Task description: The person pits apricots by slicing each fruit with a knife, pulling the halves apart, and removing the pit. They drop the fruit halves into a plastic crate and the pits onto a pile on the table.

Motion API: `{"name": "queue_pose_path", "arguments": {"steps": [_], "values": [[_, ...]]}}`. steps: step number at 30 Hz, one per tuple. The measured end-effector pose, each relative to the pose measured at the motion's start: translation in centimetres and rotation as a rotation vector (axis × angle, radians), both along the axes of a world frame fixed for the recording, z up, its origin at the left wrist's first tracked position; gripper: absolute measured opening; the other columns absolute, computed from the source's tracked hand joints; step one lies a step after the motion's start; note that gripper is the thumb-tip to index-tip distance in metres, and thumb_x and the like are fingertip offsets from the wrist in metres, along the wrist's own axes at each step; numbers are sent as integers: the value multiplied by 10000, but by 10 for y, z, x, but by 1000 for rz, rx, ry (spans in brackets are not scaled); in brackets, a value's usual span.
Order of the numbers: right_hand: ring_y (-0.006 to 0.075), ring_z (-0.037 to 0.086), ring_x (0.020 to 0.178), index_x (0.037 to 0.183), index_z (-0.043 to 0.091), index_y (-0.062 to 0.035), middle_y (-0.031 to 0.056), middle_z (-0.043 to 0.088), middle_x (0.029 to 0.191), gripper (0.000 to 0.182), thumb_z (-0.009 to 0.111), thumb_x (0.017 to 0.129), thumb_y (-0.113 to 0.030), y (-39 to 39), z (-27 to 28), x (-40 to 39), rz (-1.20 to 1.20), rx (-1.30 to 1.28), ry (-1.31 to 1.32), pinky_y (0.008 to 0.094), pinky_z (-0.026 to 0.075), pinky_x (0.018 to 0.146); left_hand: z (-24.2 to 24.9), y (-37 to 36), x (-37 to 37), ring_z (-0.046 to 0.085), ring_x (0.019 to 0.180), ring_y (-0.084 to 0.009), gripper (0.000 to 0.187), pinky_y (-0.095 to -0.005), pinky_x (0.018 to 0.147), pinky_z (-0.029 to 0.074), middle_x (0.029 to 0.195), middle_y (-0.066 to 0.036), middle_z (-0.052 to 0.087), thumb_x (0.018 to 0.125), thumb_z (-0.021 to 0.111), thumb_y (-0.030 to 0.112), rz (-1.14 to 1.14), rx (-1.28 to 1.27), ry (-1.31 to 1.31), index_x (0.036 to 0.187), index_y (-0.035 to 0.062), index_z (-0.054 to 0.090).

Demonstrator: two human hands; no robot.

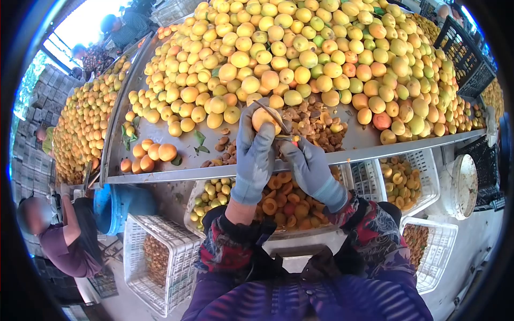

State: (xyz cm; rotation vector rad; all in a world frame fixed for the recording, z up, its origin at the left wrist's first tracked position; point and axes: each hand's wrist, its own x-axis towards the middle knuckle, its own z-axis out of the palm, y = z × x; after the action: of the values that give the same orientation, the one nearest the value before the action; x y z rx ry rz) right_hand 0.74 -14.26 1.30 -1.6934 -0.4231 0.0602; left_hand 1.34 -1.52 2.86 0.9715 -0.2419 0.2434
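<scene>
My left hand [252,163], in a grey glove, is closed around a yellow-orange apricot [263,120] above the metal table's front edge. In the gloved fingers of my right hand [312,167] is a knife [279,121], its thin dark blade lying across the apricot's right side. Part of the handle shows red and yellow; the grip hides the rest. Brown apricot pits [317,124] are heaped just behind my hands. Below them, halved apricots [289,202] fill a container under the table edge.
A large pile of apricots [267,59] covers the metal table [369,140]. White crates [176,262] with brown contents stand on the floor at both sides. A blue barrel [110,208] and a seated person [67,241] are at left, a white bucket [465,187] at right.
</scene>
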Motion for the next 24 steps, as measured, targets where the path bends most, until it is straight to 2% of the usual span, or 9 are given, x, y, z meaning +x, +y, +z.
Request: {"name": "queue_pose_path", "arguments": {"steps": [1,3,6,9,13,18,21,23,24], "values": [[56,443,633,963,583,27,-26,517,676,262,485,986,-216,0,-3,1,-6,3,1,224,391,560,-1,0,0,556,957,-163,468,-318,864,486,1066,-69,538,935,571,225,4,41,-19,1304,17,373],[335,643,685,1076,554,34,181,619,708,396,523,951,-340,0,-12,2,-30,24,-47,364,472,577,-2,-1,0,558,989,-165,464,-322,878,479,1080,-68,542,947,548,227,2,78,-36,1313,3,372],[331,647,695,1092,558,18,176,627,723,397,528,947,-351,-1,-8,0,-34,19,3,361,479,592,3,-2,-1,564,952,-163,460,-317,865,481,1076,-68,544,946,549,224,-29,163,-13,1310,4,374],[329,648,693,1105,562,0,171,633,728,388,530,946,-353,-3,-5,2,-27,3,33,360,483,594,1,-4,0,566,930,-163,475,-317,851,482,1059,-68,543,940,558,223,-4,75,47,1315,1,368],[329,643,674,1043,571,-7,169,620,701,368,531,944,-359,-6,-8,7,-29,66,-10,370,477,576,-1,7,8,540,970,-140,493,-283,879,454,1116,-66,535,914,602,228,98,323,-11,1303,-8,410],[337,628,636,949,537,-12,169,580,638,357,522,945,-369,0,-6,9,-94,-56,-58,395,448,531,0,13,8,517,1018,-126,489,-262,912,425,1137,-63,543,894,641,238,271,584,-84,1276,-14,468],[339,629,633,985,533,-17,161,581,621,371,524,940,-385,6,-4,7,-108,-159,-134,401,450,527,0,4,9,522,997,-118,432,-257,899,429,1112,-49,555,906,630,235,239,348,-5,1236,-11,497],[342,627,627,992,534,-20,157,582,613,381,521,937,-397,8,2,6,-114,-198,-91,406,452,526,-1,-3,14,539,964,-124,396,-256,868,445,1093,-46,568,915,620,259,167,-41,96,1186,-11,519],[344,626,620,998,534,-23,152,582,605,392,518,935,-409,9,4,5,-121,-237,-45,411,454,524,1,-2,12,555,929,-132,414,-255,844,459,1071,-44,581,910,623,295,124,-88,123,1175,-2,509]]}}
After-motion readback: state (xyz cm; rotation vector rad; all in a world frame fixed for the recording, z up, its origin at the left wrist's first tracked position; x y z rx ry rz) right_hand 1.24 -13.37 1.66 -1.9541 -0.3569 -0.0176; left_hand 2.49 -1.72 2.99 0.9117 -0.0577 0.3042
